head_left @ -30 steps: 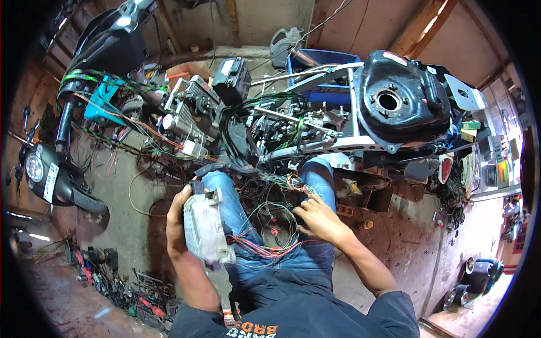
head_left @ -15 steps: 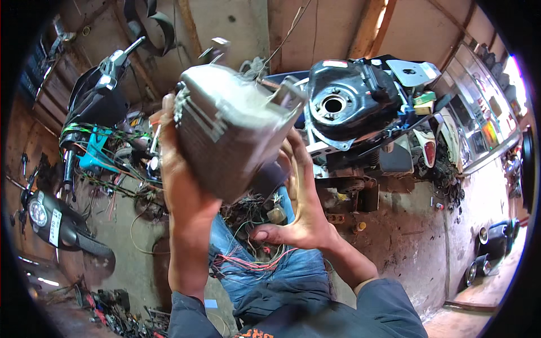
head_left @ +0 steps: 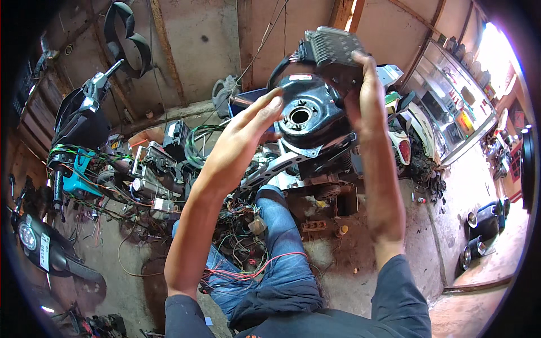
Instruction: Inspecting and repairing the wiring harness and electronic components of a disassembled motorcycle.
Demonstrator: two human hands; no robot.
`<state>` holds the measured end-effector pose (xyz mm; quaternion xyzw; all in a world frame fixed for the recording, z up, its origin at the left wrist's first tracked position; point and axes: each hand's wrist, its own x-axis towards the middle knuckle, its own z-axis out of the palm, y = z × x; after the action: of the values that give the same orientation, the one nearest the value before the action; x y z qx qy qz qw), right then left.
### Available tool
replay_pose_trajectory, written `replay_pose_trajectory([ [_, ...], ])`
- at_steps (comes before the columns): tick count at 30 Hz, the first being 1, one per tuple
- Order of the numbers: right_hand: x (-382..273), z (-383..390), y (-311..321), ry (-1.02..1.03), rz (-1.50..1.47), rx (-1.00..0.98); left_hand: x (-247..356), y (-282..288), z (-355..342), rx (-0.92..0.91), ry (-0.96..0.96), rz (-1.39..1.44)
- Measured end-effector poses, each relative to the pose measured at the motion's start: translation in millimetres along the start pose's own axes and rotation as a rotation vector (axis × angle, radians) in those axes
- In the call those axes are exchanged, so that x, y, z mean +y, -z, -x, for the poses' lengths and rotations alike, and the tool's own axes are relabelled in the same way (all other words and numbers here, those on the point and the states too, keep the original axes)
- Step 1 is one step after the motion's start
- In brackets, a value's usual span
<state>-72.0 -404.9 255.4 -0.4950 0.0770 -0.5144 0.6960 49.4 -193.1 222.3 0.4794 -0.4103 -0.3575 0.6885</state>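
Note:
My right hand is raised at the upper right and grips a boxy grey part with metal fins. Its fingertips rest on the side of this part, whose lower face is dark and shadowed. Just below and behind it is a black fuel tank with a round opening, mounted on a silver frame. My left hand hangs in front of the tank's left side with its fingers stretched out and nothing in it. Red and pink wires lie across my jeans.
Tangled wires spread between my knees. To the left are a teal bracket, green cable bundles and a motorbike with a round headlight. A glass cabinet stands at the right, and a small bottle sits on the floor.
The finned part has moved from in front of me to the upper right, in my right hand. My left hand has let go of it and is apart from it.

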Motion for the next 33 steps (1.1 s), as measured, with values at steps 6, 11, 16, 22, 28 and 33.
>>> replay_pose_trajectory([
  [6, -45, -119, 80, -0.008, 0.126, -0.02, -47, 49, 90, -0.105, 0.234, 0.009],
  [11, -20, -115, 119, -0.111, 0.057, 0.106, -134, 73, 148, 0.022, 0.405, 0.145],
  [16, 2, -113, 127, -0.077, -0.056, 0.123, -154, 88, 184, 0.168, 0.5, 0.189],
  [22, -31, -128, 179, -0.046, 0.106, 0.218, -177, 121, 209, 0.256, 0.534, 0.228],
  [28, -81, -174, 237, -0.067, 0.325, 0.155, -196, 137, 253, 0.357, 0.625, 0.286],
  [33, -84, -164, 254, -0.122, 0.375, 0.122, -191, 136, 258, 0.419, 0.586, 0.307],
])
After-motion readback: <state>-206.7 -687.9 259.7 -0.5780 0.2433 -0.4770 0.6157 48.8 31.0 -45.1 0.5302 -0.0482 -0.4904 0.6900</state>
